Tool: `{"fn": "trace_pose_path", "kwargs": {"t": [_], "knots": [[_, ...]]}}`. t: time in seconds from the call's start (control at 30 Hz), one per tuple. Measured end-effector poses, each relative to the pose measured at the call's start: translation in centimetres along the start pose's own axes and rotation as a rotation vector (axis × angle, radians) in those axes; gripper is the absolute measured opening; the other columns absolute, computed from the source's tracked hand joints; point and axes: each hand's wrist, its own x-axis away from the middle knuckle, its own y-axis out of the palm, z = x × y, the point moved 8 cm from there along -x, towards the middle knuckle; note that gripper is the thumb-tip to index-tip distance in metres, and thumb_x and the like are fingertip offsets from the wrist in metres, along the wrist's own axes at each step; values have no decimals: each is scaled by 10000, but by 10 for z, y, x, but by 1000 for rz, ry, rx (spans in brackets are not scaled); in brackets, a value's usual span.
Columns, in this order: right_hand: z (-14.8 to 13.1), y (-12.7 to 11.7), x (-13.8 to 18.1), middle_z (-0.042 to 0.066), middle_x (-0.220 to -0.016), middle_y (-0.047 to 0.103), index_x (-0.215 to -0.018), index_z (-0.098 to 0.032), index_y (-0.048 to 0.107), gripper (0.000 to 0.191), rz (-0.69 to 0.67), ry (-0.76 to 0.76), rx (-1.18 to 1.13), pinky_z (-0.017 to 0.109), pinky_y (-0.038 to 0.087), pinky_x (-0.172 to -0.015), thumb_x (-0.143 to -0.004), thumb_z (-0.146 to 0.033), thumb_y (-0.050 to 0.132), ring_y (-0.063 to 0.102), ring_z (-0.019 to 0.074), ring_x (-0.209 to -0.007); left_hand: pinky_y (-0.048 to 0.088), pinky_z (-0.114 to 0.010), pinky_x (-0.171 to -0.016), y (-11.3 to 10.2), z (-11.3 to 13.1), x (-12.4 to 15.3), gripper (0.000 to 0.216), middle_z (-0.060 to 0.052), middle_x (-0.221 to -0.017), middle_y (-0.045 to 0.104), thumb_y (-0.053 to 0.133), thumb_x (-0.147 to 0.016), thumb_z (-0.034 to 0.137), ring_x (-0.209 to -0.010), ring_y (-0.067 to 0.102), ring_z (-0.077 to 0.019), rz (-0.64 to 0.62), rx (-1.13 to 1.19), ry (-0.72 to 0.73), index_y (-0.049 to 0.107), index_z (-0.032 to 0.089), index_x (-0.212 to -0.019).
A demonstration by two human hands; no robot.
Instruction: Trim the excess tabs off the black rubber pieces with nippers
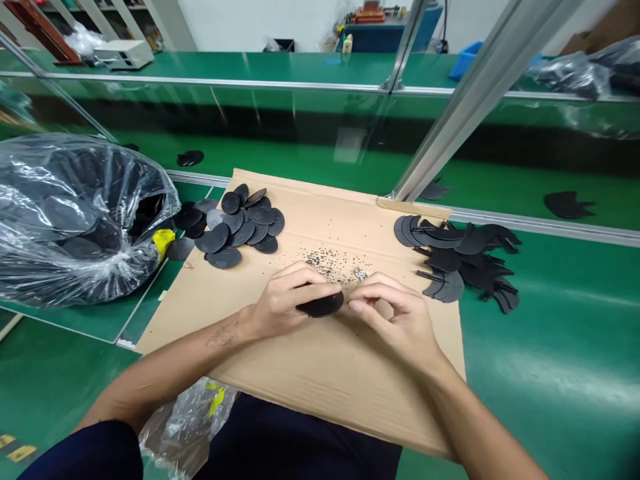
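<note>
My left hand (293, 297) grips a black oval plastic disc (323, 305) by its edge, fingers on top, above the cardboard sheet (310, 360). Close to the disc's right end is my right hand (393, 310), thumb and forefinger pinched together; whatever they hold is too small to see. Just beyond its knuckles show the metal jaws of small nippers (360, 273). Their handles are hidden behind the hand, so I cannot tell whether it holds them. Small black plastic scraps (325, 260) lie scattered past both hands.
Loose black discs (243, 227) are heaped at the cardboard's left. Notched black pieces (450, 257) lie piled at its right edge. A large clear bag (75, 220) of black parts stands at the left. A metal post (450, 87) slants up behind the cardboard.
</note>
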Motion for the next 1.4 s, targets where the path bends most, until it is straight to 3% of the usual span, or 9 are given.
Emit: {"fn": "trace_pose_path", "kwargs": {"t": [0.17, 0.3, 0.53, 0.73, 0.83, 0.97, 1.13, 1.27, 1.4], "knots": [[18, -12, 1, 81, -942, 704, -995, -229, 731, 191, -6, -1, 348, 409, 553, -804, -953, -392, 640, 672, 243, -895, 536, -315, -782, 5, 4, 2, 187, -46, -906, 729, 642, -910, 132, -831, 645, -156, -41, -79, -6, 655, 181, -1090], [42, -24, -3, 141, -1062, 671, -1153, -209, 707, 500, -59, 75, 625, 484, 549, -831, -817, -576, 756, 645, 339, -1019, 505, -315, -768, 2, -2, 0, 171, -58, -903, 712, 600, -910, 117, -826, 615, -164, -24, -144, -42, 640, 168, -1069], [10, 7, 1, 36, -837, 702, -903, -228, 706, 127, -38, 51, 87, 326, 535, -685, -955, -324, 641, 649, 178, -735, 473, -316, -772, 11, 1, 7, 300, -47, -914, 715, 500, -951, 86, -829, 598, -166, -106, -232, 59, 640, 201, -1190], [12, 25, 5, 2, -681, 595, -683, -213, 604, 254, -164, 54, 121, 293, 470, -605, -936, -231, 610, 544, 146, -635, 462, -320, -745, 24, 11, 14, 308, -76, -922, 733, 455, -1033, 214, -822, 601, -181, -200, -270, 134, 582, 140, -1303], [9, 22, 4, 18, -725, 630, -746, -215, 638, 223, -152, 11, 161, 306, 491, -639, -959, -243, 579, 571, 155, -661, 474, -310, -738, 22, 12, 12, 257, -72, -921, 745, 494, -1003, 144, -819, 614, -173, -169, -237, 123, 623, 148, -1225], [18, 1, -1, 61, -918, 704, -974, -236, 692, 223, -143, 54, 205, 359, 547, -768, -969, -440, 602, 668, 212, -835, 515, -313, -770, 11, -1, 5, 182, -58, -922, 759, 599, -950, 129, -838, 657, -164, -58, -12, -38, 692, 188, -1095], [51, -29, -2, 159, -1157, 638, -1223, -217, 670, 658, -172, 168, 799, 466, 524, -869, -744, -658, 758, 602, 359, -1079, 558, -316, -801, 4, -27, 1, 139, -74, -939, 767, 743, -880, 229, -881, 702, -172, 56, 331, -307, 747, 183, -1011], [60, -20, 4, 144, -1070, 658, -1223, -189, 672, 533, -262, 217, 941, 425, 524, -807, -778, -477, 725, 623, 334, -984, 579, -326, -856, 9, -44, 6, 191, -95, -977, 767, 790, -839, 296, -952, 717, -194, 100, 514, -501, 771, 173, -983], [48, -18, 1, 99, -985, 676, -1056, -198, 696, 285, -178, 195, 757, 357, 512, -774, -809, -276, 576, 647, 269, -915, 595, -308, -806, 18, -59, 15, 297, -98, -966, 769, 853, -764, 379, -872, 730, -183, 110, 687, -665, 781, 162, -953]]}}
